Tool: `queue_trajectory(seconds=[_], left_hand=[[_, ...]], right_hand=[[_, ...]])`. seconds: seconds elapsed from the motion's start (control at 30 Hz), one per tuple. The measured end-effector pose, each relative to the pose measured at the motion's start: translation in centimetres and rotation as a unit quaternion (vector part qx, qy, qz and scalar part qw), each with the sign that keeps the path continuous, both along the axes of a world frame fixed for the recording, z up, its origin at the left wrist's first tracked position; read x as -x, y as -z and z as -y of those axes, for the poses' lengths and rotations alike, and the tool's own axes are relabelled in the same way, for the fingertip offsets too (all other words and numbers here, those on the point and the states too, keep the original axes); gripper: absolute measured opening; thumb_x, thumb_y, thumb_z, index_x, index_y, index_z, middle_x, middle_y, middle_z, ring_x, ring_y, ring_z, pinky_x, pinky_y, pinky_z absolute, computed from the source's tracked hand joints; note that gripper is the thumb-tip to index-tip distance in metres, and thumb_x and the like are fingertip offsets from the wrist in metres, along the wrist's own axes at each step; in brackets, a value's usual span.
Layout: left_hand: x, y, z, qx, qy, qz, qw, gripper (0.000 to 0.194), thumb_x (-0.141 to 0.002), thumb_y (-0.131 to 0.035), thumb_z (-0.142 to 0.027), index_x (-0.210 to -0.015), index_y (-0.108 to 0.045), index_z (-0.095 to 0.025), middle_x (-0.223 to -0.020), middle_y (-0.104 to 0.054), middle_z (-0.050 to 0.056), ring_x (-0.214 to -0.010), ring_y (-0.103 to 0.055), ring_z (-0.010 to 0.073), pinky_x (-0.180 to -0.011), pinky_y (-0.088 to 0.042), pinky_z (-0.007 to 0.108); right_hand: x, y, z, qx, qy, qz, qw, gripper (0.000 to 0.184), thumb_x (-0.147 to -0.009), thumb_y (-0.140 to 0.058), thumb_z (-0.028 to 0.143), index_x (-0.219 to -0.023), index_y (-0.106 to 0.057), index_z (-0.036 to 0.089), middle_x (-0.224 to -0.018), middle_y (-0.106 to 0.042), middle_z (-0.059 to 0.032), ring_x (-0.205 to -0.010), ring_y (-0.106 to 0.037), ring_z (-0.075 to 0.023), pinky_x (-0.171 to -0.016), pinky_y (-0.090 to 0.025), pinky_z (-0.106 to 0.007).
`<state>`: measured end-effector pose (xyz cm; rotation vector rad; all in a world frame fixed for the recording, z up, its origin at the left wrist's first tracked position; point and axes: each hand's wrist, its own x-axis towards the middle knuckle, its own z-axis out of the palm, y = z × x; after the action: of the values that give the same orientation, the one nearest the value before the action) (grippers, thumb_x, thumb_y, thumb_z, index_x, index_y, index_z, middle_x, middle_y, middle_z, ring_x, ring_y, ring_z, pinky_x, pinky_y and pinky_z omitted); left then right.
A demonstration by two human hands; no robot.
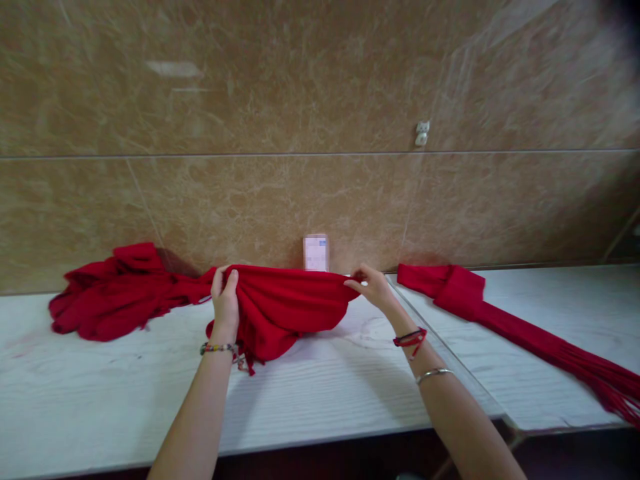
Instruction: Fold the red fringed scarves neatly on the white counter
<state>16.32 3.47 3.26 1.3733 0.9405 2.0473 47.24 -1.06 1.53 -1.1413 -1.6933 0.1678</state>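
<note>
A red scarf (290, 300) is stretched between my two hands, its upper edge nearly level and its folds drooping toward the counter. My left hand (226, 293) grips it at the left, thumb on the near side. At the right end, my right hand (369, 283) pinches a corner between thumb and fingers. A fringe hangs down beside my left wrist. Left of that hand lies a crumpled heap of red cloth (115, 293); whether it joins the held scarf, I cannot tell.
Another red scarf (460, 287), folded at one end and fringed at the other, lies on the right. The white wood-grain counter (320, 400) has a seam right of centre. Against the brown tiled wall (250, 200) stands a blurred pale card (316, 253). A small white figure (423, 133) is higher up.
</note>
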Motion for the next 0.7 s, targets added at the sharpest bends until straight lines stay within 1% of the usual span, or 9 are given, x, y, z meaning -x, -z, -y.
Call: queue_trajectory(seconds=[0.07,0.17,0.27,0.33,0.43,0.5,0.53,0.63,0.7], left_hand=[[0.8,-0.1,-0.4,0.003,-0.040,-0.004,0.999,0.023,-0.069,-0.055,-0.039,-0.079,-0.052,-0.019,-0.076,-0.052,-0.003,-0.074,-0.050,0.0119,-0.073,-0.041,0.023],[1.9,-0.2,-1.0,0.027,-0.083,0.002,0.996,0.022,-0.068,-0.054,-0.038,-0.076,-0.049,-0.018,-0.073,-0.051,-0.003,-0.073,-0.049,0.0120,-0.072,-0.041,0.023],[2.7,0.1,-1.6,0.062,-0.113,0.003,0.992,0.018,-0.068,-0.052,-0.034,-0.076,-0.049,-0.019,-0.074,-0.051,-0.003,-0.074,-0.048,0.0124,-0.074,-0.040,0.024],[3.0,0.3,-2.0,0.076,-0.124,0.000,0.989,0.016,-0.068,-0.052,-0.032,-0.077,-0.049,-0.018,-0.075,-0.051,-0.003,-0.077,-0.049,0.0128,-0.077,-0.040,0.025],[3.3,0.7,-2.4,0.088,-0.138,0.000,0.987,0.014,-0.068,-0.051,-0.030,-0.076,-0.050,-0.018,-0.076,-0.052,-0.002,-0.079,-0.050,0.0137,-0.081,-0.039,0.026],[3.3,0.9,-2.5,0.087,-0.148,-0.005,0.985,0.013,-0.068,-0.051,-0.029,-0.076,-0.050,-0.019,-0.076,-0.052,-0.002,-0.080,-0.051,0.0145,-0.082,-0.039,0.027],[3.2,0.9,-2.5,0.081,-0.150,-0.013,0.985,0.013,-0.068,-0.051,-0.029,-0.076,-0.050,-0.019,-0.076,-0.053,-0.002,-0.081,-0.051,0.0149,-0.083,-0.039,0.027],[3.3,0.7,-2.5,0.054,-0.158,-0.035,0.985,0.014,-0.069,-0.051,-0.029,-0.077,-0.050,-0.018,-0.077,-0.053,-0.001,-0.082,-0.051,0.0158,-0.084,-0.040,0.029],[4.0,0.6,-2.7,0.054,-0.190,-0.028,0.980,0.013,-0.070,-0.050,-0.029,-0.076,-0.048,-0.018,-0.077,-0.052,0.000,-0.082,-0.051,0.0165,-0.085,-0.040,0.031]], right_hand=[[-0.9,-0.8,0.4,-0.014,0.001,-0.050,0.999,0.028,-0.066,-0.065,0.038,-0.084,-0.060,0.016,-0.060,-0.055,0.0017,-0.056,-0.050,-0.0115,-0.055,-0.041,-0.024],[-1.5,-0.9,0.9,0.095,-0.075,-0.020,0.992,0.039,-0.061,-0.068,0.037,-0.094,-0.064,0.016,-0.062,-0.057,0.0026,-0.051,-0.048,-0.0097,-0.050,-0.039,-0.022],[-1.7,0.1,0.8,0.228,-0.155,0.090,0.957,0.026,-0.058,-0.069,0.033,-0.080,-0.069,0.019,-0.062,-0.062,0.0027,-0.054,-0.051,-0.0106,-0.052,-0.041,-0.022],[-1.9,0.7,0.5,0.256,-0.165,0.151,0.940,0.014,-0.058,-0.067,0.032,-0.065,-0.067,0.020,-0.056,-0.061,0.0041,-0.053,-0.051,-0.0110,-0.052,-0.040,-0.022],[-2.7,0.3,0.3,0.189,-0.093,0.143,0.967,0.018,-0.063,-0.063,0.036,-0.056,-0.063,0.019,-0.051,-0.059,0.0035,-0.050,-0.048,-0.0114,-0.051,-0.038,-0.023],[-3.5,-0.5,0.5,0.084,0.001,0.056,0.995,0.023,-0.065,-0.061,0.041,-0.058,-0.062,0.018,-0.054,-0.059,0.0011,-0.051,-0.049,-0.0125,-0.051,-0.038,-0.024],[-3.9,-1.0,0.7,0.022,0.055,-0.002,0.998,0.025,-0.066,-0.061,0.043,-0.060,-0.062,0.018,-0.055,-0.059,0.0000,-0.053,-0.050,-0.0131,-0.051,-0.038,-0.025],[-5.0,-1.8,1.3,-0.118,0.168,-0.136,0.969,0.029,-0.065,-0.061,0.045,-0.065,-0.062,0.017,-0.058,-0.058,-0.0011,-0.053,-0.049,-0.0129,-0.049,-0.038,-0.024],[-5.6,-1.7,1.6,-0.101,0.154,-0.133,0.974,0.029,-0.064,-0.062,0.045,-0.069,-0.064,0.016,-0.054,-0.055,0.0005,-0.050,-0.046,-0.0116,-0.047,-0.035,-0.023]])
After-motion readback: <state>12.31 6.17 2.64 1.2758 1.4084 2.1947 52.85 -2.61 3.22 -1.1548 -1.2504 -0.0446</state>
